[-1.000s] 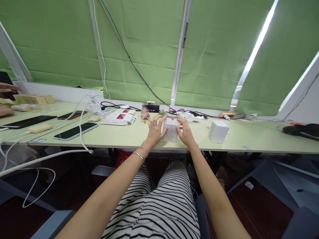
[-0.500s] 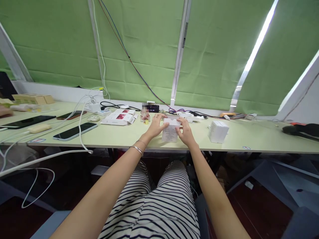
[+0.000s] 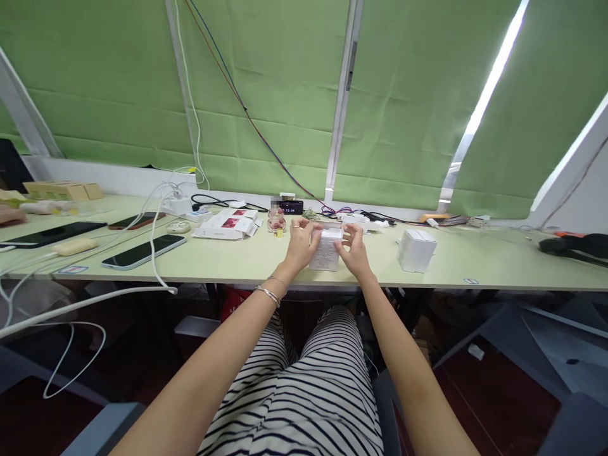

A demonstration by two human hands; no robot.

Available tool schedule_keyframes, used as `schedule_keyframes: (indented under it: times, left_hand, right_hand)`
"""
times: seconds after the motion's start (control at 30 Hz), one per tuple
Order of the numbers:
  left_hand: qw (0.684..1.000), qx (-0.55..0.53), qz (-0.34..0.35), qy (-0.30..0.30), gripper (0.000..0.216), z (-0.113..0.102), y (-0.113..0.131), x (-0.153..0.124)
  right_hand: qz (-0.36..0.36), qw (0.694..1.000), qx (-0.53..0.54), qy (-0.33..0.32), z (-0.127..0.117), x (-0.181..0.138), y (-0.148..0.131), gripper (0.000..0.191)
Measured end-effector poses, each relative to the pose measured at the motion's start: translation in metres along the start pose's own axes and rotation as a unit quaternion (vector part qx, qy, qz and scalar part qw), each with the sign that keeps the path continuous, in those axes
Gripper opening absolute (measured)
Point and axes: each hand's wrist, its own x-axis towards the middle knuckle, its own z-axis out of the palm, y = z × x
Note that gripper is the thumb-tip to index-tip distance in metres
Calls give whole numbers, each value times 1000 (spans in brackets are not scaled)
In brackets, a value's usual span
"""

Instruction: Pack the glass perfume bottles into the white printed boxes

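A small white box (image 3: pixel 325 249) with printed text on its near face stands on the pale green table (image 3: pixel 237 263), straight ahead of me. My left hand (image 3: pixel 301 244) grips its left side, fingers curled over the top edge; a ring and a wrist bracelet show. My right hand (image 3: pixel 353 246) holds the right side, with thumb and fingers pinching at the box's top. A second white box (image 3: pixel 415 250) stands apart to the right, untouched.
Phones (image 3: pixel 142 251) and white charging cables (image 3: pixel 156 253) lie at the left, with flat white and red packaging (image 3: pixel 228 223) behind them. A small glass bottle (image 3: pixel 276 221) and a dark clock (image 3: pixel 291 206) stand behind the box. Tangled wires run along the back edge. Another person's hand (image 3: pixel 9 215) shows far left.
Both hands have stayed on the box. The right hand's fingers have lifted from the side to pinch at the top, and the box has turned slightly upright.
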Motion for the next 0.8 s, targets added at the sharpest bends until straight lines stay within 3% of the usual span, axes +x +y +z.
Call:
schedule_keyframes:
  times: [0.13, 0.27, 0.37, 0.47, 0.67, 0.8]
  left_hand:
    - [998, 40, 23, -37, 28, 0, 2, 0]
    - [998, 23, -3, -57, 29, 0, 5, -3]
    - [999, -27, -34, -26, 25, -1, 5, -4]
    - [990, -103, -90, 15, 37, -4, 4, -3]
    - [986, -143, -84, -4, 24, -9, 7, 1]
    - [982, -159, -101, 7, 18, -7, 7, -2]
  right_hand:
    - [1, 1000, -10, -23, -2, 2, -1, 31]
    - [-14, 998, -43, -35, -4, 3, -2, 25]
    - [-22, 998, -39, -32, -3, 2, -3, 23]
    - [-43, 999, -17, -23, 0, -1, -7, 20]
    - [-19, 997, 72, 19, 4, -3, -9, 23]
    - [0, 999, 43, 22, -1, 0, -10, 20]
